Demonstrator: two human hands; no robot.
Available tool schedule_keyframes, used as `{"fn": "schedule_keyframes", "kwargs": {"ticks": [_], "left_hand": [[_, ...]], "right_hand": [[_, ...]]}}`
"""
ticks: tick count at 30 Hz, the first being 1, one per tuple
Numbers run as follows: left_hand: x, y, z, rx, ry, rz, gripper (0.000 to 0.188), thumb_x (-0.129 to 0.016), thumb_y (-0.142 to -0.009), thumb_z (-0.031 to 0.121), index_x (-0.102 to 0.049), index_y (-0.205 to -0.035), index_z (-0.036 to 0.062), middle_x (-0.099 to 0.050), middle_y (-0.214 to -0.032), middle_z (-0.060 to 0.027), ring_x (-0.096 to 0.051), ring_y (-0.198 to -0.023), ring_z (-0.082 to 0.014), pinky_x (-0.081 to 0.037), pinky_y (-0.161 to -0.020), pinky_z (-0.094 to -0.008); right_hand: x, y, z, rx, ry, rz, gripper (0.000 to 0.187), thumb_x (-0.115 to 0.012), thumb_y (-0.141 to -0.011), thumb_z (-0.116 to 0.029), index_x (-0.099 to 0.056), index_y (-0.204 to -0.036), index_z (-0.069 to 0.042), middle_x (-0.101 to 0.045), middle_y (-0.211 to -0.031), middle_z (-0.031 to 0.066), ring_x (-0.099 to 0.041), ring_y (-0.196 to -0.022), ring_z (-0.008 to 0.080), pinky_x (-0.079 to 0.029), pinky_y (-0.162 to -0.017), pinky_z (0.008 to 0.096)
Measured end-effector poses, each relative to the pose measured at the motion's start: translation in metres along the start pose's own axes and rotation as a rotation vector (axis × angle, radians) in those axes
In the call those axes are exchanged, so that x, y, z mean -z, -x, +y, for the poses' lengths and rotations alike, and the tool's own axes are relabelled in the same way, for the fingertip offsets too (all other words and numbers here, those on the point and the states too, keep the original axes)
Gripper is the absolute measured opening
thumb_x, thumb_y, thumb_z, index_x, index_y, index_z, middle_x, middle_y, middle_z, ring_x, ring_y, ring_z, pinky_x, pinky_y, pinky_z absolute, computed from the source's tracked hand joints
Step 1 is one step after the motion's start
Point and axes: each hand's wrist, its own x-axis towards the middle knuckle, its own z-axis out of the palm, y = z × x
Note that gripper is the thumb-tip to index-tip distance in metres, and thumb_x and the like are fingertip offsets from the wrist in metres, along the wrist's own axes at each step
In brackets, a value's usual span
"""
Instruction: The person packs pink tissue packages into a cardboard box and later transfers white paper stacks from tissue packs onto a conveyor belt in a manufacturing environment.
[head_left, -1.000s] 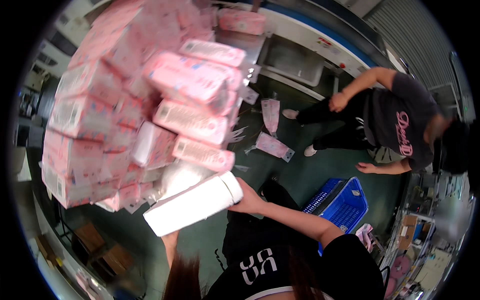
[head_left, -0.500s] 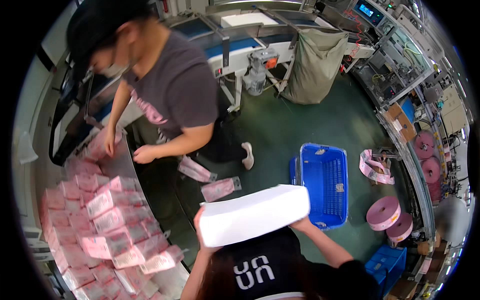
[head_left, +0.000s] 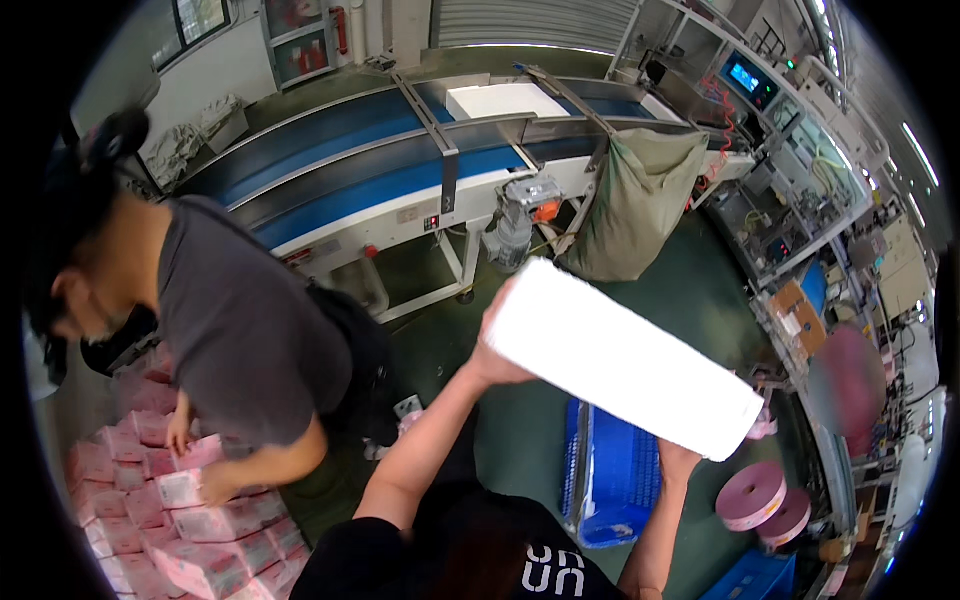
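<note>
I hold a long white block-shaped bundle [head_left: 625, 360] slantwise in front of me, between both hands. My left hand [head_left: 497, 350] presses on its upper left end. My right hand [head_left: 680, 462] supports its lower right end from below. The bundle hangs above a blue plastic crate [head_left: 610, 480] on the green floor.
A co-worker in a grey shirt [head_left: 240, 320] bends at my left over a heap of pink packs [head_left: 170, 510]. A blue conveyor belt [head_left: 390, 150] with a white block [head_left: 505, 100] on it runs across the back. A sack [head_left: 640, 200] hangs beside it. Pink rolls [head_left: 765, 500] lie at lower right.
The view has swung from the pink packs toward the conveyor. The white bundle has moved up and to the right, still between both hands, and is tilted more.
</note>
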Motion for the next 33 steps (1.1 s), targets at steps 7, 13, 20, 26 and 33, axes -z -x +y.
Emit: {"fn": "schedule_keyframes", "kwargs": {"ticks": [7,13,20,26,33], "left_hand": [[0.157,-0.171,-0.192,0.141,0.463,0.403,0.086,-0.084,-0.063,0.009,-0.041,-0.138,0.0045,-0.051,-0.133,-0.0091,-0.049,-0.123,-0.0244,-0.039,-0.104,-0.0399],[0.422,-0.237,-0.314,0.336,0.060,0.651,0.056,-0.068,-0.088,0.038,-0.050,-0.123,-0.0007,-0.061,-0.112,-0.0086,-0.054,-0.099,-0.0149,-0.044,-0.086,-0.0303],[0.581,-0.291,-0.372,1.050,-0.442,0.687,0.092,-0.055,-0.083,0.070,-0.050,-0.133,-0.0060,-0.060,-0.125,-0.0202,-0.056,-0.117,-0.0272,-0.042,-0.098,-0.0359],[0.577,-0.360,-0.490,1.123,-0.851,0.231,0.089,-0.056,-0.076,0.075,-0.063,-0.121,-0.0019,-0.065,-0.119,-0.0201,-0.060,-0.115,-0.0294,-0.044,-0.097,-0.0369],[0.468,-0.405,-0.535,0.630,0.196,0.650,0.038,-0.062,-0.088,0.014,-0.059,-0.126,0.0075,-0.058,-0.130,-0.0066,-0.051,-0.121,-0.0175,-0.036,-0.102,-0.0285]], "right_hand": [[-0.172,-0.240,-0.183,0.243,-0.459,-0.003,0.055,-0.086,-0.067,-0.014,-0.062,-0.114,0.003,-0.066,-0.108,0.0149,-0.062,-0.100,0.0225,-0.046,-0.091,0.0349],[-0.402,-0.396,-0.350,0.406,-0.492,-0.226,0.090,-0.082,-0.069,-0.036,-0.037,-0.138,-0.001,-0.046,-0.131,0.0200,-0.052,-0.118,0.0370,-0.049,-0.091,0.0411],[-0.632,-0.443,-0.438,0.201,-0.278,-0.856,0.102,-0.070,-0.070,-0.062,-0.036,-0.131,0.013,-0.053,-0.115,0.0270,-0.064,-0.100,0.0396,-0.056,-0.074,0.0437],[-0.694,-0.449,-0.416,0.342,0.172,-1.337,0.095,-0.033,-0.082,-0.082,-0.067,-0.111,0.002,-0.065,-0.111,0.0242,-0.065,-0.099,0.0358,-0.046,-0.089,0.0512],[-0.619,-0.440,-0.399,0.624,0.216,-0.976,0.070,-0.043,-0.091,-0.064,-0.072,-0.092,0.000,-0.069,-0.092,0.0205,-0.068,-0.086,0.0316,-0.048,-0.081,0.0454]]}}
